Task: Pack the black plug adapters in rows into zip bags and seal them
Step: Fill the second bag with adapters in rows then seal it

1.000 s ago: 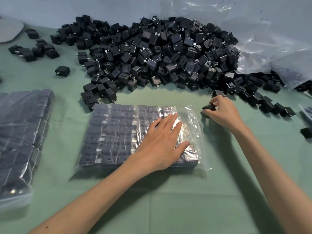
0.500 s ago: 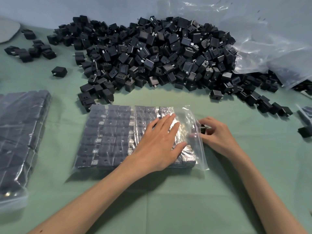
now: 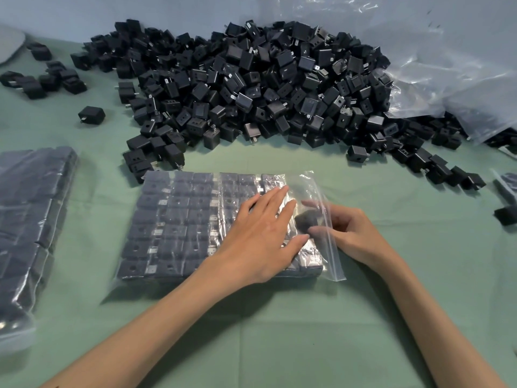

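Note:
A clear zip bag [image 3: 316,189] lies flat on the green table, filled with rows of black plug adapters [image 3: 179,219]; its mouth faces right. My left hand [image 3: 263,236] rests flat on the bag's right part with straight fingers. My right hand [image 3: 349,233] reaches into the bag's mouth and pinches a single black adapter [image 3: 303,222], blurred, just inside the opening beside my left fingertips. A large heap of loose black adapters [image 3: 265,88] lies beyond the bag.
A filled bag of adapters [image 3: 30,219] lies at the left edge. Big crumpled clear plastic bags [image 3: 436,63] cover the back right. A few stray adapters [image 3: 92,115] sit at the back left, more at the right edge [image 3: 506,215]. Green cloth spreads in front.
My right hand picked an adapter off the table near the heap, carried it back left and pushed it into the bag's mouth. My left hand stayed flat on the bag.

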The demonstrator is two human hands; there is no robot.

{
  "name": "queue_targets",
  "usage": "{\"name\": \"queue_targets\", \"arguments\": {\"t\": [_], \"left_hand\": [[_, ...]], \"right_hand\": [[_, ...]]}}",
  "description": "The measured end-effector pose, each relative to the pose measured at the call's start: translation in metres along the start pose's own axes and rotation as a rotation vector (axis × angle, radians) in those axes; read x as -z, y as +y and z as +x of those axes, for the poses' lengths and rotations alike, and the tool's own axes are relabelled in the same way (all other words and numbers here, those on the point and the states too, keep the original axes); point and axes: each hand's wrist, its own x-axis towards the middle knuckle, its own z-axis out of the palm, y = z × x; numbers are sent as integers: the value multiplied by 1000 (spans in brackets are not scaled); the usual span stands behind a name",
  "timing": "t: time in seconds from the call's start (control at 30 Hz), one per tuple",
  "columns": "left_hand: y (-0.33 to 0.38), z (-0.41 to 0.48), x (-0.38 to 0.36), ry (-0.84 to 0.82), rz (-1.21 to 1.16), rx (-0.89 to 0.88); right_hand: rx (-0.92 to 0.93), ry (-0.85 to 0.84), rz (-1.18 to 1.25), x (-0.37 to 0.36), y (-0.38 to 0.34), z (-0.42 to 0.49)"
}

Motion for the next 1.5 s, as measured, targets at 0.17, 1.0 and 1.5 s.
{"name": "queue_targets", "arguments": {"t": [0.17,1.0,1.5], "left_hand": [[1,1,0,-8,-6,5],[0,1,0,-7,5,5],[0,1,0,-15,6,6]], "right_hand": [[-26,-38,47,4,-3,1],[-47,6,169,7,-3,1],[-38,-16,169,9,-3,-1]]}}
